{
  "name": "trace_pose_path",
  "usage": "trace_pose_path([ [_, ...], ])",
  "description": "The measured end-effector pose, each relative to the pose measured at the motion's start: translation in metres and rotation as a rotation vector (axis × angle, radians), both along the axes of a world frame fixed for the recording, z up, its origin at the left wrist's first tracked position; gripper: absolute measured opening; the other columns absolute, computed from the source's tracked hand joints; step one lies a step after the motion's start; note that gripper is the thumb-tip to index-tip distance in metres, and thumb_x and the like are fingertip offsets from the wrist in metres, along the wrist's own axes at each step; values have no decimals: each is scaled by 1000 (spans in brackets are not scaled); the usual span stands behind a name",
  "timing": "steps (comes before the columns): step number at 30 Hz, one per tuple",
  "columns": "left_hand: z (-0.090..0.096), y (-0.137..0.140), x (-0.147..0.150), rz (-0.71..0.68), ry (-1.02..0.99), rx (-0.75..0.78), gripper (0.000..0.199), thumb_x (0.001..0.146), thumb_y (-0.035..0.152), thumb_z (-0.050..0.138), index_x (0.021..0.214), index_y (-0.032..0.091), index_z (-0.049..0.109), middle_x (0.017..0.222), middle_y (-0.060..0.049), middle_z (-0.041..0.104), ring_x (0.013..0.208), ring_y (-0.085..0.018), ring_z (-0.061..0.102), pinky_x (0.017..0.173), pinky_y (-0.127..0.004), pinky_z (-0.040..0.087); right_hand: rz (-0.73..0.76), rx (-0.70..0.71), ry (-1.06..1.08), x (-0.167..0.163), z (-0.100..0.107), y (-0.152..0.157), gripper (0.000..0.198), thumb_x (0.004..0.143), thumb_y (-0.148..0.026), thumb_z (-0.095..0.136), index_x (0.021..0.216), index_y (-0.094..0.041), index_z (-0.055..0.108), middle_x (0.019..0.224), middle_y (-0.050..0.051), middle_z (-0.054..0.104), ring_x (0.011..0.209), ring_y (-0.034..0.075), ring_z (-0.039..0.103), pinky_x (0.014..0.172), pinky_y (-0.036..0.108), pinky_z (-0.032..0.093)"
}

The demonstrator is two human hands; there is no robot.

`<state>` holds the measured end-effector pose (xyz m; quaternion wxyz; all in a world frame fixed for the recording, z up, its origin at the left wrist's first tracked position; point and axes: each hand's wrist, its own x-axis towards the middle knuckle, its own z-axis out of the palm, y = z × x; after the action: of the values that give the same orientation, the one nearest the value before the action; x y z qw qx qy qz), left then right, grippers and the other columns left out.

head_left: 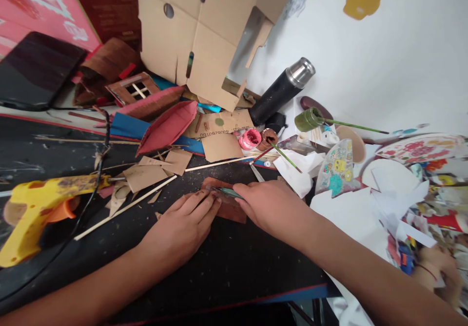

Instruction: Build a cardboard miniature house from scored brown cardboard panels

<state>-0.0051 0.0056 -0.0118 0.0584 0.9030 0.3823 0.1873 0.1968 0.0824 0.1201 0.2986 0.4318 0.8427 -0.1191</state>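
A small brown-painted piece of cardboard (234, 213) lies on the black tabletop between my hands. My left hand (183, 226) bears down on its left part, fingers together and bent, the fingertips pressing the piece to the table. In my right hand (268, 204) is a slim teal utility knife (227, 191), gripped with the fingers closed around it and its front end pointing left toward my left fingertips. The blade is hard to see there. Part of the cardboard is hidden under both hands.
On the left lies a yellow glue gun (40, 209) with its black cord. Cardboard scraps (144, 174) and a thin wooden stick (127, 210) are beyond my left hand. Farther back are paint jars (249, 139), a black thermos (280, 94) and a large cardboard sheet (197, 28). White papers (347, 219) are at right.
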Motion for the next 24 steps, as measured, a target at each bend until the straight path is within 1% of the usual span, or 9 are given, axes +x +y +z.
trace_pose_path([
  [5, 2, 1, 1, 12, -6, 31, 41, 100, 15, 52, 134, 8, 72, 130, -17, 76, 123, -32, 65, 101, -44, 50, 4, 6, -23, -1, -1, -1, 18, 107, -25, 54, 116, -19, 68, 93, 11, 81, 79, 29, 78, 67, 34, 49],
  [8, 3, 2, 2, 13, 2, 30, 41, 101, 15, 50, 133, 8, 73, 129, -16, 77, 123, -32, 65, 101, -44, 50, 10, 24, -14, -1, -2, -3, 17, 106, -23, 55, 116, -20, 68, 92, 10, 80, 78, 30, 78, 68, 36, 51],
  [13, 7, 4, 1, 11, 11, 30, 40, 102, 15, 49, 132, 9, 74, 128, -14, 78, 123, -31, 65, 101, -43, 48, 26, 33, -37, 1, -3, -5, 19, 105, -22, 57, 120, -19, 67, 91, 11, 80, 76, 31, 78, 67, 38, 52],
  [16, 7, 4, 1, 13, 12, 26, 40, 102, 16, 48, 132, 9, 74, 128, -14, 78, 122, -31, 65, 102, -43, 48, 30, 33, -55, 3, -5, -5, 20, 104, -23, 58, 121, -19, 67, 90, 12, 79, 74, 30, 78, 67, 37, 51],
  [19, 5, 4, 2, 19, 6, 28, 40, 102, 16, 48, 132, 9, 74, 128, -14, 78, 122, -31, 64, 102, -43, 48, 23, 33, -55, 4, -5, -4, 18, 105, -26, 58, 118, -19, 67, 88, 11, 79, 73, 31, 78, 64, 36, 50],
  [21, 4, 3, 2, 26, 3, 32, 41, 103, 16, 47, 133, 9, 74, 128, -14, 77, 123, -31, 64, 101, -43, 48, 13, 27, -55, 4, -4, -3, 19, 106, -29, 56, 118, -19, 67, 90, 11, 80, 74, 32, 79, 63, 36, 49],
  [24, 4, 3, 2, 24, 12, 19, 40, 103, 17, 48, 134, 10, 73, 128, -14, 77, 123, -30, 63, 101, -43, 49, -8, 4, -59, 4, 0, -3, 22, 108, -29, 53, 121, -19, 67, 94, 12, 81, 79, 32, 79, 66, 38, 50],
])
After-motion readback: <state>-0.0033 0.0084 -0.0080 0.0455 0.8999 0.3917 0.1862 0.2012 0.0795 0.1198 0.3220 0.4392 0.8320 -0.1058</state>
